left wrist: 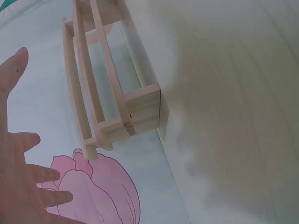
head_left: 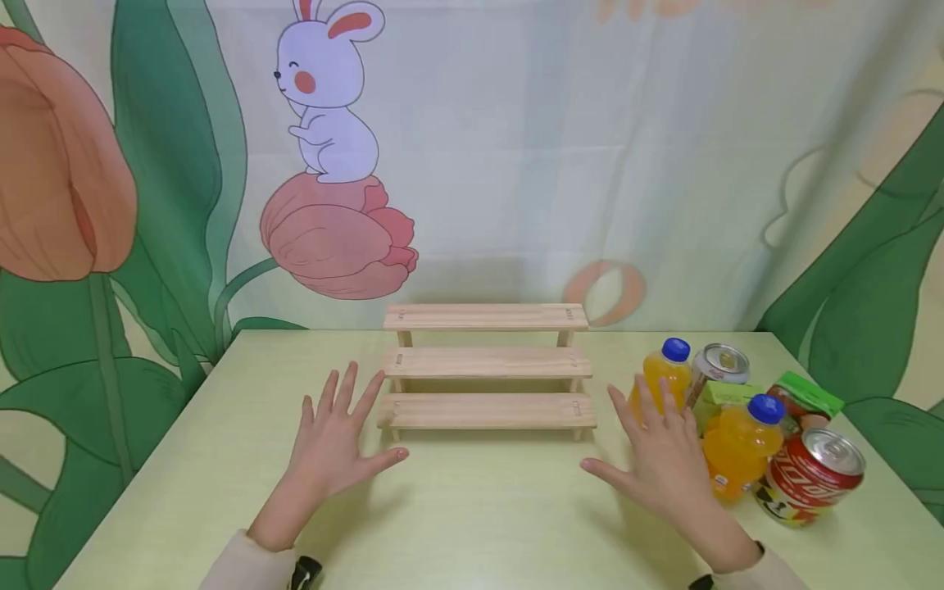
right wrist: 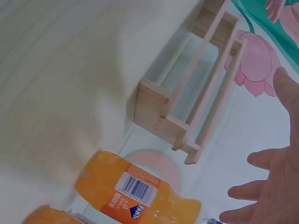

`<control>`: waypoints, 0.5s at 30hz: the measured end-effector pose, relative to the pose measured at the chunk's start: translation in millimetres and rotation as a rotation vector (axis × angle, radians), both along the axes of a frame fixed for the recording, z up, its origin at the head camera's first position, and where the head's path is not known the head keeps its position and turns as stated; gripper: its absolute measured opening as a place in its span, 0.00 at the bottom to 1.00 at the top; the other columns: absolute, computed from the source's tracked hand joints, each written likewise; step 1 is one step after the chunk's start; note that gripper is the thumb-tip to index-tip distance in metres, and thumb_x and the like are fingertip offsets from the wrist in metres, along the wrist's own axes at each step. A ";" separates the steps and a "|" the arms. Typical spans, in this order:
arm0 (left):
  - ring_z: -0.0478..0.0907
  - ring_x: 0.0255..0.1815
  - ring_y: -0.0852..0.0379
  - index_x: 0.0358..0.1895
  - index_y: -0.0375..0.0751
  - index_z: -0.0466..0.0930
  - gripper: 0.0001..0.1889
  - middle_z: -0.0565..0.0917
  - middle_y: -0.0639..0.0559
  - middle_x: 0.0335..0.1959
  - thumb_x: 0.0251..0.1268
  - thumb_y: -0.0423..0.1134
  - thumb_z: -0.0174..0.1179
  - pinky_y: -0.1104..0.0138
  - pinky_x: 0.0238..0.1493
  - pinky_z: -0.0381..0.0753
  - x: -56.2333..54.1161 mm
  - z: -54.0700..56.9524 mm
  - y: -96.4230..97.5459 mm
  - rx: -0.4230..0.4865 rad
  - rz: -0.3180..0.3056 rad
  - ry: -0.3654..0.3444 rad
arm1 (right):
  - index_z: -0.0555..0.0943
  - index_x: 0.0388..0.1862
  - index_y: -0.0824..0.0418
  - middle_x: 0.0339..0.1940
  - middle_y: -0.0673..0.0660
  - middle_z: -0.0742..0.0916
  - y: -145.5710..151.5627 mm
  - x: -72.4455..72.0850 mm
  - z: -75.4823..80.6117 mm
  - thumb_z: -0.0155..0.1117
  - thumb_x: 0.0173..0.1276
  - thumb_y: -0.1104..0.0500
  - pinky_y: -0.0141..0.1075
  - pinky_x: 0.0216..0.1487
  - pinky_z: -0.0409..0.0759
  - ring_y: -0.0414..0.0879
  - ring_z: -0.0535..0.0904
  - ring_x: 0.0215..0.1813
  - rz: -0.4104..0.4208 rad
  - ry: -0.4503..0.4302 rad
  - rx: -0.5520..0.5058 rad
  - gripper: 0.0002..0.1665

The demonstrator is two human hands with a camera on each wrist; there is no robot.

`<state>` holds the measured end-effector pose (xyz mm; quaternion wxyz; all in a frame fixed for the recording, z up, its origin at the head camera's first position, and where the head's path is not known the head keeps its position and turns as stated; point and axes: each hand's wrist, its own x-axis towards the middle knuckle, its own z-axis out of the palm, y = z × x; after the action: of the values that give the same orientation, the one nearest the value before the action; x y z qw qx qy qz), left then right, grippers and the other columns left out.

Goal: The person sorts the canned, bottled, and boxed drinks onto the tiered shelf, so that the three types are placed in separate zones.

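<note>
My left hand (head_left: 332, 447) hovers over the table left of a three-step wooden rack (head_left: 487, 410), its fingers spread and holding nothing. On the other side my right hand (head_left: 664, 463) is spread too, with nothing in it. Its fingers overlap an orange soda bottle (head_left: 667, 369) with a blue cap in the head view. A second orange soda bottle (head_left: 741, 447) stands just right of that hand. In the right wrist view a Fanta label shows on one orange soda bottle (right wrist: 135, 189). All three steps of the rack are bare.
Behind the bottles are a silver-topped can (head_left: 721, 365) and a light green box (head_left: 726, 395). A red can (head_left: 811, 475) and a green-topped package (head_left: 807, 397) stand at the table's right side. A printed curtain (head_left: 501, 164) hangs along the back edge.
</note>
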<state>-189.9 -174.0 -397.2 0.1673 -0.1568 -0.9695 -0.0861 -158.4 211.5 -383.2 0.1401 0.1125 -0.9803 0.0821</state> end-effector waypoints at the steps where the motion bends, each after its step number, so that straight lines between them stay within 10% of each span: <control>1: 0.44 0.69 0.35 0.71 0.51 0.50 0.52 0.48 0.37 0.71 0.42 0.71 0.57 0.35 0.55 0.50 0.4 1.0 -1.1 0.011 -0.006 0.001 | 0.57 0.70 0.57 0.70 0.69 0.55 0.6 1.6 1.7 0.57 0.48 0.26 0.66 0.58 0.46 0.66 0.39 0.70 0.001 -0.004 -0.013 0.57; 15: 0.58 0.63 0.33 0.70 0.43 0.52 0.48 0.57 0.33 0.67 0.47 0.58 0.65 0.41 0.48 0.66 -7.5 -6.9 -5.5 0.236 -0.059 -0.032 | 0.63 0.66 0.64 0.65 0.71 0.64 23.6 32.9 27.9 0.66 0.50 0.35 0.63 0.52 0.62 0.70 0.61 0.61 -0.046 0.011 -0.198 0.52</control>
<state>-197.3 -179.5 -404.1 0.1666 -0.1633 -0.9501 -0.2072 -125.5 235.2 -355.3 0.1578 0.0760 -0.9689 0.1747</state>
